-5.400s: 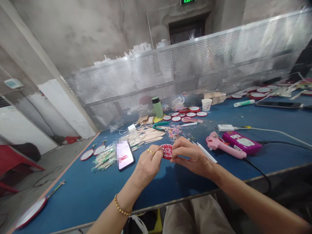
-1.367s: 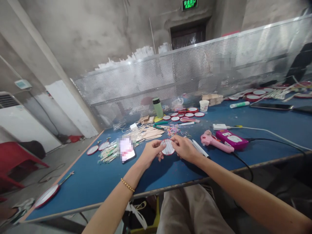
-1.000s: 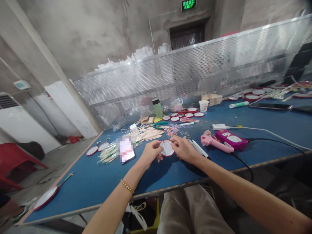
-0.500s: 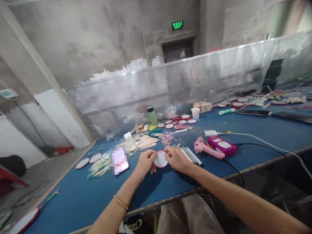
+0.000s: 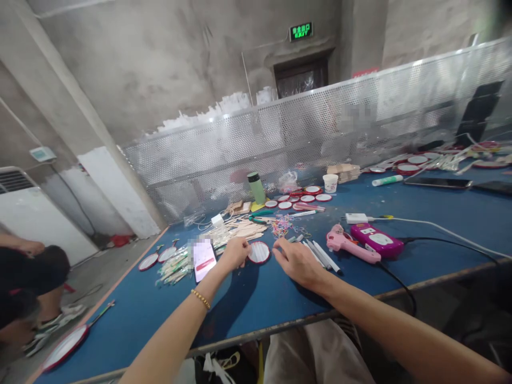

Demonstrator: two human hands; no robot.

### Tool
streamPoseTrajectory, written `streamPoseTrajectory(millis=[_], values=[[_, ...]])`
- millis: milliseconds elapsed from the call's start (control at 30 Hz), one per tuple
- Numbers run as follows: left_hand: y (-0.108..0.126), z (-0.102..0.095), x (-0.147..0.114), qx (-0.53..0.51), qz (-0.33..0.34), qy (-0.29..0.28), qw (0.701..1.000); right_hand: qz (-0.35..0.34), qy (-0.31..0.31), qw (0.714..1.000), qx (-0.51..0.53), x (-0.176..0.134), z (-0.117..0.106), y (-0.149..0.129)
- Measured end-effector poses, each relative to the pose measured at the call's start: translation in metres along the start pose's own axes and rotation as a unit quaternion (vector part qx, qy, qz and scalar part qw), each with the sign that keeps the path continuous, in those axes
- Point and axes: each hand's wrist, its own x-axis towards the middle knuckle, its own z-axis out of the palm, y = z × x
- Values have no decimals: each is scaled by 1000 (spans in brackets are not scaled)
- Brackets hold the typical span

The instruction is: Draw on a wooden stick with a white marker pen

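A small round white disc point(image 5: 259, 253) with a red rim and faint stripes is in front of me at the middle of the table. My left hand point(image 5: 235, 254), wearing a gold bead bracelet, is closed with its fingertips at the disc's left edge; part of that edge is hidden. To the right, my right hand point(image 5: 298, 262) is apart from the disc, its thumb and fingers loosely spread and holding nothing. Several grey and white marker pens point(image 5: 323, 256) lie just beyond the right hand. A phone point(image 5: 205, 260) with a lit screen lies left of my left hand.
A pink glue gun point(image 5: 352, 244) and a magenta power box point(image 5: 376, 241) trail cables at right. Wooden sticks point(image 5: 244, 230), rubber bands point(image 5: 282, 226), a green bottle point(image 5: 256, 188), a paper cup point(image 5: 330, 183) and more red-rimmed discs point(image 5: 307, 198) stand behind. At far left sits a person point(image 5: 32, 277).
My right hand has let go of the disc and drawn off to the right. The disc has shifted left with my left hand and looks flatter. A seated person has come into view.
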Motion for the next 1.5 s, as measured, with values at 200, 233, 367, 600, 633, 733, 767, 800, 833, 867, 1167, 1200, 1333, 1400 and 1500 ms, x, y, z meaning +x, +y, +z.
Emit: streamPoseTrajectory(millis=[200, 233, 367, 600, 633, 733, 767, 800, 833, 867, 1167, 1200, 1333, 1400, 1500], values=[[-5, -3, 15, 110, 18, -1, 994, -26, -10, 999, -23, -4, -4, -2], [-4, -6, 18, 131, 26, 9, 991, -31, -8, 999, -24, -4, -4, -2], [10, -20, 46, 216, 66, 66, 972, -63, 7, 998, -7, -5, -2, -3], [41, -5, 136, 299, 138, 26, 944, -122, 30, 992, 22, -7, -4, -2], [43, 1, 144, 308, 144, 15, 940, -123, 29, 992, 22, -7, -5, -3], [45, 13, 161, 333, 161, -7, 929, -125, 22, 992, 12, -8, -8, -6], [44, 16, 164, 341, 165, -12, 925, -130, 17, 991, 6, -8, -10, -7], [44, 18, 167, 350, 169, -16, 921, -134, 13, 991, -1, -8, -11, -9], [43, 19, 169, 357, 173, -19, 918, -139, 10, 990, -7, -9, -12, -10], [43, 19, 171, 364, 177, -22, 914, -144, 7, 990, -11, -9, -13, -11], [39, 14, 168, 371, 185, -4, 910, -211, -60, 975, -31, -7, -16, -12], [39, 12, 165, 365, 186, 3, 912, -218, -66, 973, -38, -7, -16, -12], [44, 1, 152, 331, 196, 52, 922, -229, -65, 969, -71, -5, -14, -10], [50, -6, 144, 303, 199, 88, 928, -234, -50, 968, -73, -5, -12, -8], [63, -15, 125, 248, 198, 141, 938, -237, 4, 971, -45, -5, -9, -3]])
